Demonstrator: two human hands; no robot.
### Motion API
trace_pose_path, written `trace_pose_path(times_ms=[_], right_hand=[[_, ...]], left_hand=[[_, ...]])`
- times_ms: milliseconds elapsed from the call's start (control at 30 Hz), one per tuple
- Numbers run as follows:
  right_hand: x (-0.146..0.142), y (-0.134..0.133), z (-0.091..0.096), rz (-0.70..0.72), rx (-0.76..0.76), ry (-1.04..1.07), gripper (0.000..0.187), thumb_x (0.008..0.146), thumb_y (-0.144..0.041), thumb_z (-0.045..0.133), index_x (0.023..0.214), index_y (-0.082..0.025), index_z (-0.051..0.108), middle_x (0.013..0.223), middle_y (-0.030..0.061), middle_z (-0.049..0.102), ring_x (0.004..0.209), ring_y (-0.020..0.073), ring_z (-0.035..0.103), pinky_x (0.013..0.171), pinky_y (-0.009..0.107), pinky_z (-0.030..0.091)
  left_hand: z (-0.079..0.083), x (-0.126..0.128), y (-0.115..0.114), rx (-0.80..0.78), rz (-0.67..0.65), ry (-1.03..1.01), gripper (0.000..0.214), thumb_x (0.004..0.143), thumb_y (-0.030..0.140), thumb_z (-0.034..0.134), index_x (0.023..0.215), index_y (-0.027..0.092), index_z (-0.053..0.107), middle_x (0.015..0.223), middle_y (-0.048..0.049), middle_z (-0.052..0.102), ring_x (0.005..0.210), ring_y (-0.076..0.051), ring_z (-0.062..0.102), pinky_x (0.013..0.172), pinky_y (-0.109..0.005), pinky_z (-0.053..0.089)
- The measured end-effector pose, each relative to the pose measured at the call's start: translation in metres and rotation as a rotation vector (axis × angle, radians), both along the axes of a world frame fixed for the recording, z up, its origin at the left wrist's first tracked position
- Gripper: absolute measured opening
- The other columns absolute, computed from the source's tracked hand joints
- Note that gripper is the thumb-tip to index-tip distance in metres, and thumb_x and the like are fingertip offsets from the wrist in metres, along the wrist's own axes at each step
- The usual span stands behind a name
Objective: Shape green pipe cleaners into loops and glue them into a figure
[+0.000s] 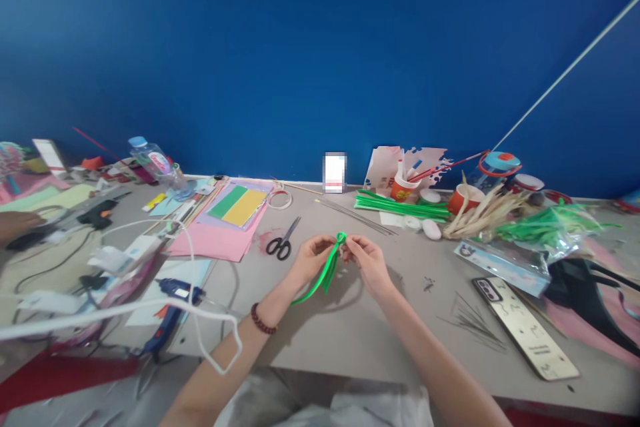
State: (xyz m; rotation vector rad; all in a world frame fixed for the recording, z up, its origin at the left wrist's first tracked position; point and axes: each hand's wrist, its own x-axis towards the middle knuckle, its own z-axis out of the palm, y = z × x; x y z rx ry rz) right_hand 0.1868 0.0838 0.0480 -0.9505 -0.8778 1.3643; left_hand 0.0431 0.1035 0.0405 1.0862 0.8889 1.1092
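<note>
Both my hands meet over the middle of the grey table around several bright green pipe cleaners (327,269). The strands bend into a small loop at the top, and their loose ends hang down to the left. My left hand (316,255) is closed on the strands just below the loop. Thumb and fingertips of my right hand (366,256) are pinched at the loop's right side; a small pale bit shows there, too small to name. Black-handled scissors (283,240) lie to the left of my left hand.
On the left are a blue glue gun (173,307), a white cable (195,310), pink paper (215,240) and a bottle (157,163). At right lie a phone (525,327), thin dark wires (475,323) and more green pipe cleaners (400,205). Another person's hand (20,225) shows far left.
</note>
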Motion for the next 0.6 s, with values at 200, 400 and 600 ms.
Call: trace_pose_path(times_ms=[200, 400, 600], right_hand=[[-0.004, 0.0, 0.0, 0.093, -0.034, -0.021, 0.03, 0.064, -0.038, 0.075, 0.077, -0.017, 0.059, 0.064, -0.0017, 0.062, 0.053, 0.0104, 0.056, 0.053, 0.024, 0.048], [-0.004, 0.002, -0.006, 0.148, -0.066, -0.077, 0.028, 0.062, -0.036, 0.074, 0.078, -0.015, 0.064, 0.064, -0.0002, 0.062, 0.055, 0.0122, 0.058, 0.051, 0.025, 0.05], [-0.004, 0.001, -0.005, 0.048, -0.115, -0.149, 0.027, 0.06, -0.037, 0.074, 0.073, -0.015, 0.065, 0.05, -0.0048, 0.052, 0.04, 0.0058, 0.039, 0.035, 0.018, 0.028]], left_hand=[[0.004, -0.002, -0.004, 0.099, 0.112, 0.205, 0.027, 0.065, 0.034, 0.071, 0.079, 0.015, 0.058, 0.067, -0.0011, 0.063, 0.058, -0.013, 0.06, 0.055, -0.022, 0.044], [0.01, -0.002, -0.012, 0.376, 0.218, 0.448, 0.01, 0.075, 0.025, 0.059, 0.077, 0.016, 0.06, 0.073, -0.0027, 0.062, 0.067, -0.014, 0.059, 0.063, -0.024, 0.045], [0.004, 0.001, -0.01, 0.38, 0.244, 0.47, 0.015, 0.076, 0.029, 0.059, 0.076, 0.015, 0.063, 0.072, -0.003, 0.063, 0.064, -0.013, 0.058, 0.061, -0.025, 0.046]])
